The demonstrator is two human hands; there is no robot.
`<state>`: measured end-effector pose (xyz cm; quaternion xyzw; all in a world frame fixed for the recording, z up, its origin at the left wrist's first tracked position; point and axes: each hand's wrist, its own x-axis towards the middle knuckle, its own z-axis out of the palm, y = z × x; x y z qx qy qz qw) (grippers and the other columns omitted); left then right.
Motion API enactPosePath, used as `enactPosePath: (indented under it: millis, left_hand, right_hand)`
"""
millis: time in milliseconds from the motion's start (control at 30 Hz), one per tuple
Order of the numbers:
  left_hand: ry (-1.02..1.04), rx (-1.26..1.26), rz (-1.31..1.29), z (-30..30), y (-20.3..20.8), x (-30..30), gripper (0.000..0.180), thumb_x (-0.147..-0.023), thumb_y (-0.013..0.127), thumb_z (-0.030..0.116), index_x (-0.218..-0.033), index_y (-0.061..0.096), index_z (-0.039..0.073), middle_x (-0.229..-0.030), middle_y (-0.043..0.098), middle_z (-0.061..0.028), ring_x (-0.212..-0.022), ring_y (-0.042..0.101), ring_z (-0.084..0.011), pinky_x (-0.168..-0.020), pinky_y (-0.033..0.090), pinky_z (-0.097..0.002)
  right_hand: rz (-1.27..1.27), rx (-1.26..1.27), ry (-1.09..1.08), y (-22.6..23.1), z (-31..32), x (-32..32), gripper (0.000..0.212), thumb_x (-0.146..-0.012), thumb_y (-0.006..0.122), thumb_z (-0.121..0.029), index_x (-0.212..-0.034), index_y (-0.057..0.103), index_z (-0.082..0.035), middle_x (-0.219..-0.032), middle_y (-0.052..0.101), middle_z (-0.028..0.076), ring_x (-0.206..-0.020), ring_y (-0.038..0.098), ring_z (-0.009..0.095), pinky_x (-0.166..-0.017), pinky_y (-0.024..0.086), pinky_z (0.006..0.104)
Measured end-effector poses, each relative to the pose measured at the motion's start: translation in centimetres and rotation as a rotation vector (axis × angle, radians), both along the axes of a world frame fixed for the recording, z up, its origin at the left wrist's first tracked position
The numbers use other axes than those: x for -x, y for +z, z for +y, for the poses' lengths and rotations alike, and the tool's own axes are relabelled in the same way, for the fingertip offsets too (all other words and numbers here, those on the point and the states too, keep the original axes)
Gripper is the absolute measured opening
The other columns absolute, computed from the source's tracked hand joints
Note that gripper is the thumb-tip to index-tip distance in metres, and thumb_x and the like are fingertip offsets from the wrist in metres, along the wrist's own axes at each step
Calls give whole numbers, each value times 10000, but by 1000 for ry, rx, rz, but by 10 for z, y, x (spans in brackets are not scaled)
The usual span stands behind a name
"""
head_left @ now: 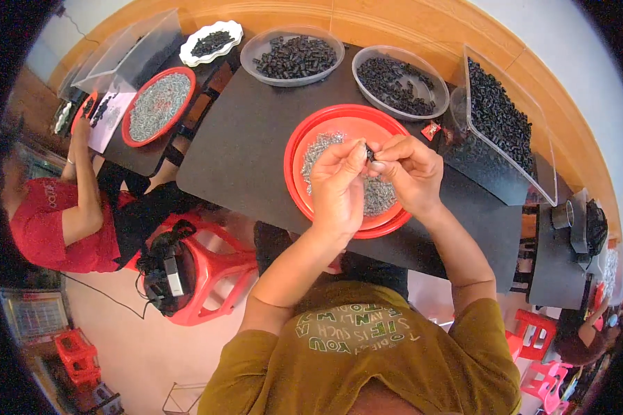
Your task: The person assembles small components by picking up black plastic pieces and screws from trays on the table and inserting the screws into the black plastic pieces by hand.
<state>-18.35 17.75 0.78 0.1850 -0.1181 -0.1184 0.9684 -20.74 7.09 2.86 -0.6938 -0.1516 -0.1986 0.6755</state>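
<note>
My left hand (340, 181) pinches a small black plastic part (370, 155) between thumb and fingertips. From the other side, my right hand (414, 174) closes thumb and fingers on the same part's right end. Whether a small metal piece sits between those right fingertips is hidden. Both hands are held above a round red tray (294, 173), partly covering it. Inside lie many small silvery metal pieces (379, 197), which look like screws, in piles to both sides of my hands.
Behind the tray stand two clear bowls of black parts (299, 58) (396, 83). A clear bin (498, 117) heaped with black parts is at right, beside a small red wrapper (430, 130). Leftward, a co-worker (69, 214) sits near another red tray (127, 124) and a red stool (211, 277).
</note>
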Motion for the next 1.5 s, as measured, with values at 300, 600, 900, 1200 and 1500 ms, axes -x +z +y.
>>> enactPosePath:
  millis: [300, 600, 900, 1200, 1500]
  left_hand:
    - [32, -131, -75, 6, 1, -3, 103, -754, 559, 48, -855, 568, 27, -818, 591, -105, -724, 537, -139, -678, 415, -256]
    - [-85, -152, -96, 13, 0, -5, 85, -753, 557, 50, -833, 569, 25, -818, 592, -103, -763, 549, -155, -709, 416, -268]
    - [-143, -152, -102, 14, -13, -9, 100, -762, 546, 52, -856, 568, 25, -837, 590, -100, -791, 545, -154, -735, 411, -274]
    - [-152, -247, 49, 18, -10, -9, 182, -773, 540, 100, -938, 539, 22, -899, 571, -67, -842, 521, -139, -771, 392, -273]
    - [-224, -400, 54, 25, -9, -5, 292, -769, 539, 117, -1033, 467, 15, -914, 547, -50, -808, 533, -151, -779, 389, -283]
  right_hand:
    - [-251, 538, -176, 17, -7, -1, 108, -631, 613, 41, -701, 547, -9, -674, 580, 95, -605, 583, 169, -534, 463, 248]
    - [-68, 698, -226, 28, -1, 4, 319, -634, 636, -82, -944, 562, -64, -721, 585, 90, -665, 594, 196, -533, 467, 277]
    - [-163, 793, -217, 18, -5, -1, 309, -631, 639, -124, -928, 580, -63, -735, 583, 87, -644, 575, 214, -533, 461, 290]
    - [-183, 844, -265, 18, -3, -3, 361, -617, 648, -143, -959, 562, -68, -697, 498, 54, -621, 531, 201, -511, 445, 299]
    - [-342, 875, -268, 8, -8, -2, 314, -582, 634, -108, -889, 577, -82, -737, 471, 58, -637, 512, 212, -512, 428, 306]
